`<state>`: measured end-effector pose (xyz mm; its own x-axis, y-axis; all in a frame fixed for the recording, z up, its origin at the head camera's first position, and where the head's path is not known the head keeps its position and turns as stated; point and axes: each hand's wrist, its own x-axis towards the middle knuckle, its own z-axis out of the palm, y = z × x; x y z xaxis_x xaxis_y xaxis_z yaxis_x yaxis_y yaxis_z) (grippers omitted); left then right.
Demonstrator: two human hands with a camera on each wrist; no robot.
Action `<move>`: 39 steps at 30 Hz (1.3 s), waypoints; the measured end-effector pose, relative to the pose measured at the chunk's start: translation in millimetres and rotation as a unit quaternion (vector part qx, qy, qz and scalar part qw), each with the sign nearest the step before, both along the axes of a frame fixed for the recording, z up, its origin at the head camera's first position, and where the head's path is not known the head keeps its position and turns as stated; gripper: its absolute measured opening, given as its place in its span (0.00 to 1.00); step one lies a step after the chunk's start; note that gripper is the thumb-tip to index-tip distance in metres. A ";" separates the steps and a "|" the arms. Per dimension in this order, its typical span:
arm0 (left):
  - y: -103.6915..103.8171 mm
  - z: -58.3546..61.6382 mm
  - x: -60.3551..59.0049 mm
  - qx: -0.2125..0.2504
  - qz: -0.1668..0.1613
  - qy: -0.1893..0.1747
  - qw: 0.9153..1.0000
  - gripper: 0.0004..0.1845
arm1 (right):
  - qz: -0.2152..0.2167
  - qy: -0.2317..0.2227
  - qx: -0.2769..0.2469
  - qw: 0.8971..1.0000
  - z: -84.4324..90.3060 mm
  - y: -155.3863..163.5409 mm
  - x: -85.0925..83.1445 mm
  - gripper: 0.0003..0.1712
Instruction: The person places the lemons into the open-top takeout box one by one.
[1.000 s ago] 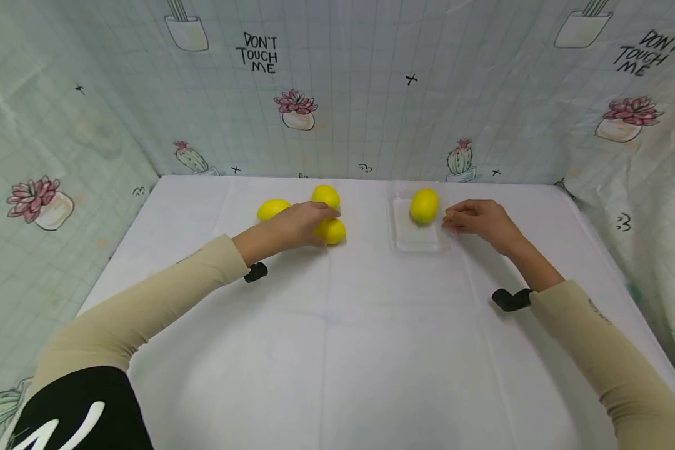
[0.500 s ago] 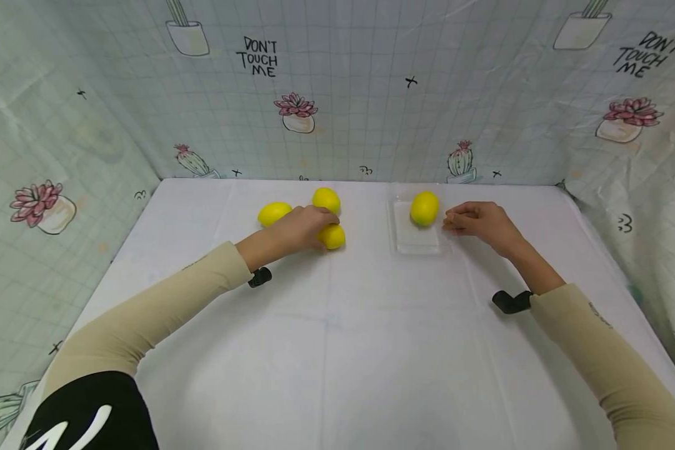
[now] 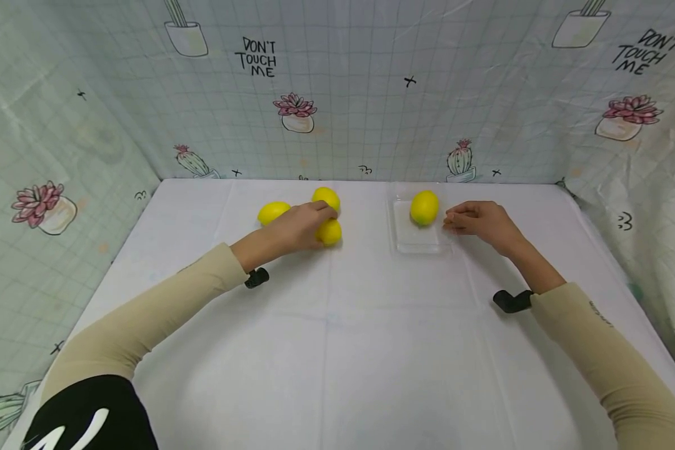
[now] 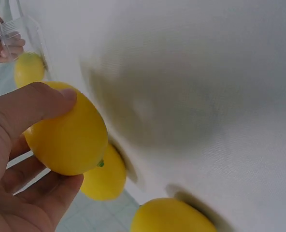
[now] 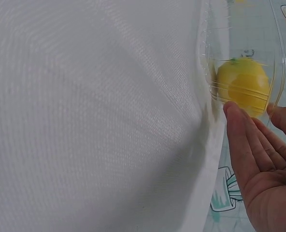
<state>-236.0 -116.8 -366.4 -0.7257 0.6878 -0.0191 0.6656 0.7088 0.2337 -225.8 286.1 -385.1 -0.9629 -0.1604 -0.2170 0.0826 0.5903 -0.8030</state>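
Observation:
My left hand [image 3: 320, 226] grips a yellow lemon [image 3: 332, 234] on the white table, thumb on top and fingers underneath. In the left wrist view the gripped lemon [image 4: 80, 145] looks slightly off the cloth, above its shadow. Two more lemons [image 3: 273, 212] [image 3: 326, 197] lie just beyond it. To the right a clear plastic tray [image 3: 419, 240] holds another lemon [image 3: 424, 207]. My right hand [image 3: 451, 220] rests beside the tray, with straight fingers [image 5: 244, 140] touching its right wall and holding nothing.
The white cloth-covered table [image 3: 337, 350] is walled on three sides by a cactus-print sheet [image 3: 371, 94]. A black wrist camera [image 3: 257, 277] sits under the left sleeve and another [image 3: 509, 301] under the right.
My left hand has drawn the gripped lemon a little nearer to itself. The right hand, the tray and the other lemons have not moved.

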 end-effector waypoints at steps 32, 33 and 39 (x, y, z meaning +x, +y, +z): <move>4.2 32.7 0.9 0.248 0.041 0.014 0.968 0.32 | 0.011 0.012 0.000 1.000 -0.4 3.1 -0.9 0.28; 4.8 32.3 0.7 0.253 0.042 0.013 0.967 0.33 | 0.011 0.012 -0.002 1.000 -0.8 2.8 -1.4 0.28; 11.9 30.9 1.1 0.262 0.044 0.002 0.964 0.38 | 0.011 0.010 -0.004 1.000 -2.3 2.4 -1.1 0.27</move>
